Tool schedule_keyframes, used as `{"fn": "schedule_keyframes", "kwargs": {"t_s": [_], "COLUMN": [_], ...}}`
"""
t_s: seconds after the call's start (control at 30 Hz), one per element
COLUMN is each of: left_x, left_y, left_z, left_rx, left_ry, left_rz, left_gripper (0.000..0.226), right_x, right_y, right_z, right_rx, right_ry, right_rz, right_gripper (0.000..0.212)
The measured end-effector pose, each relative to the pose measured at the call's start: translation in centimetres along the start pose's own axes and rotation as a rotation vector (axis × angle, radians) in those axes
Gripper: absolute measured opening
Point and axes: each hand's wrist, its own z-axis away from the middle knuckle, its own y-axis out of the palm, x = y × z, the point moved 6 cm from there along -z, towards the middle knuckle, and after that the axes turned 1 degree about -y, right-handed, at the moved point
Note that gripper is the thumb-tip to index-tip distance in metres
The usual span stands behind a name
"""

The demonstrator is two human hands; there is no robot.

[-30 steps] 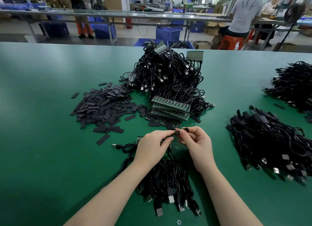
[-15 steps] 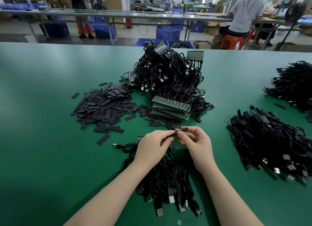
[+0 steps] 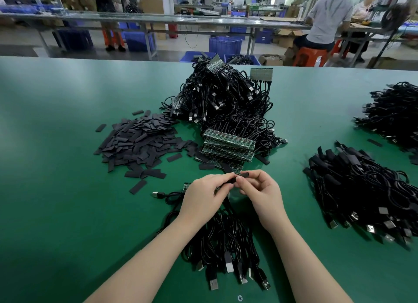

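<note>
Little has shifted since the earlier frames: both hands hold the same spot, and the left fingertips have crept slightly further along the sleeve.

- Cable bundle (image 3: 226,246): black USB leads, at the middle of the green table's (image 3: 56,189) near edge, plugs toward that edge. Not yet sleeved, by the look of it.
- Left hand (image 3: 203,196): above the bundle, fingers curled, pinching the cable end where it enters the sleeve.
- Right hand (image 3: 264,194): just beside the left, thumb and forefinger clamped on the sleeve.
- Sleeve (image 3: 244,174): short black tube held between the two hands, off the table. Long axis roughly parallel to the near edge; free end points toward the right edge.
- Loose sleeves (image 3: 140,142): flat black pieces, left of centre.
- Board strips (image 3: 228,144): green, stacked, centre.
- Cable heap (image 3: 226,99): large, toward the far edge.
- Sleeved cables (image 3: 362,189): pile near the right edge.

Progress, as judged: one piece mid-fitting, a fair pile done, and the larger share of the stock is left.
</note>
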Motion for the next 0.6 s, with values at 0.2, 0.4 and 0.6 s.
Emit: {"fn": "schedule_keyframes", "kwargs": {"t_s": [0.2,0.4,0.6], "left_x": [0.14,0.46,0.78], "left_y": [-0.04,-0.2,-0.54], "left_z": [0.09,0.09,0.22], "left_rx": [-0.007,-0.038,-0.086], "left_ry": [0.01,-0.029,-0.118], "left_rz": [0.083,0.098,-0.063], "left_gripper": [0.037,0.035,0.026], "right_x": [0.28,0.76,0.83], "right_y": [0.29,0.54,0.42], "right_z": [0.19,0.45,0.54], "right_rx": [0.049,0.071,0.02], "right_ry": [-0.018,-0.039,-0.013], "right_rz": [0.015,0.025,0.022], "right_gripper": [0.008,0.008,0.008]}}
